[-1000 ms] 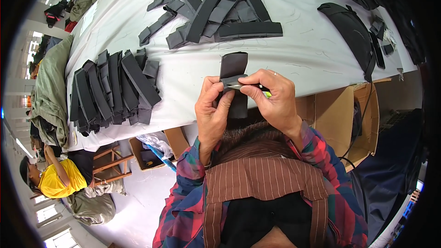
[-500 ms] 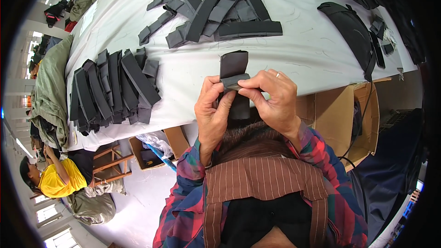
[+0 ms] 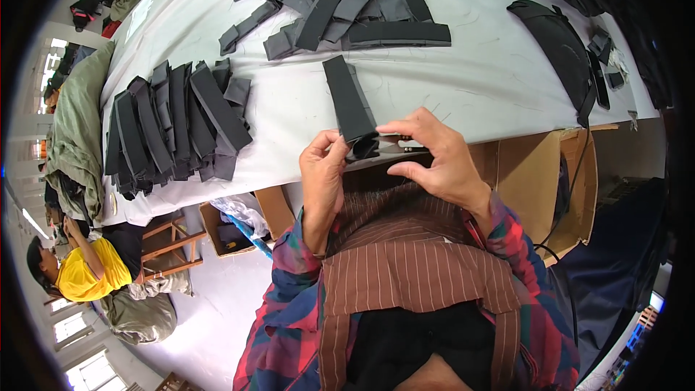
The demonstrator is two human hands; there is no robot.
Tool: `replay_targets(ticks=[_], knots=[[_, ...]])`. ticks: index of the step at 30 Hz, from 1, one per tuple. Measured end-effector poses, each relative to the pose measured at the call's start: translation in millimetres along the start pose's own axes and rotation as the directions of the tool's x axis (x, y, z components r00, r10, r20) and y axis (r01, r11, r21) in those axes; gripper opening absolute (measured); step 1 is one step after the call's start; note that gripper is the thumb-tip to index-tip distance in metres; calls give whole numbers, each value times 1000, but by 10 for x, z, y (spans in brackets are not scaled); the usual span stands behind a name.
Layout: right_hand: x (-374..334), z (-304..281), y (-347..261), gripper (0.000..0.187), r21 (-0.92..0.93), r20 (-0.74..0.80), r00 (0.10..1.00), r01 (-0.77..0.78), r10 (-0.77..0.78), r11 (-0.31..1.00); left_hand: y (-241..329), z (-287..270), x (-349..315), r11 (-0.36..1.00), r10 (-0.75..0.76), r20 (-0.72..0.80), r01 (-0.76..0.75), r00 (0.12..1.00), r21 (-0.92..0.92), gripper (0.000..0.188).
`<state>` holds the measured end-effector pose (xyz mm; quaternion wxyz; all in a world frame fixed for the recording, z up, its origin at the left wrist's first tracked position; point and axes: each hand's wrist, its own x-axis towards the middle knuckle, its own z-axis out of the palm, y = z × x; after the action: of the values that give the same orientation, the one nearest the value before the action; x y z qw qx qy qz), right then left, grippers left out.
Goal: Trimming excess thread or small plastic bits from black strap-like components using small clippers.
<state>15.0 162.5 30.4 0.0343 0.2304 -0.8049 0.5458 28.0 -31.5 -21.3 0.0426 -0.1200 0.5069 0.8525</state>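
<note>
A dark grey fabric strip (image 3: 347, 98) lies slanted at the table's front edge, its near end folded or curled. My left hand (image 3: 323, 170) pinches that near end from the left side, thumb against the forefinger. To the right, my right hand (image 3: 441, 156) has its thumb and forefinger spread wide. Its forefinger tip reaches close to the strip's near end; whether they touch, I cannot tell. Between these fingers shows a small shiny metal thing (image 3: 393, 143), too unclear to name.
A row of dark strips (image 3: 174, 123) lies at left, and a loose heap of strips (image 3: 362, 3) at the back. A curved black fabric piece (image 3: 554, 58) rests at right. Below the table stand cardboard boxes (image 3: 525, 181). A person in yellow (image 3: 94, 271) sits far left.
The strip, earlier held upright with its fold between both hands, now lies slanted with its far end to the left. My right hand has let go and spread its fingers.
</note>
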Motion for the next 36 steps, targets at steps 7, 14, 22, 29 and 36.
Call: replay_targets(ticks=[7,14,22,29,36], knots=[[33,143,180,15,23,-91,994,-58,60,998,2,143,-50,977,-184,90,192,979,-93,52],[12,160,144,12,201,-76,996,-28,44,979,125,134,-55,989,-77,195,99,978,-110,57],[61,202,218,14,295,2,938,-331,346,896,88,221,-79,987,-128,139,112,982,118,35],[-105,-42,235,17,-101,-89,994,-75,66,992,-1,113,-4,981,-65,72,50,995,189,38],[-145,2,226,13,-263,24,1000,21,-15,965,38,110,22,972,-69,71,51,995,228,39]])
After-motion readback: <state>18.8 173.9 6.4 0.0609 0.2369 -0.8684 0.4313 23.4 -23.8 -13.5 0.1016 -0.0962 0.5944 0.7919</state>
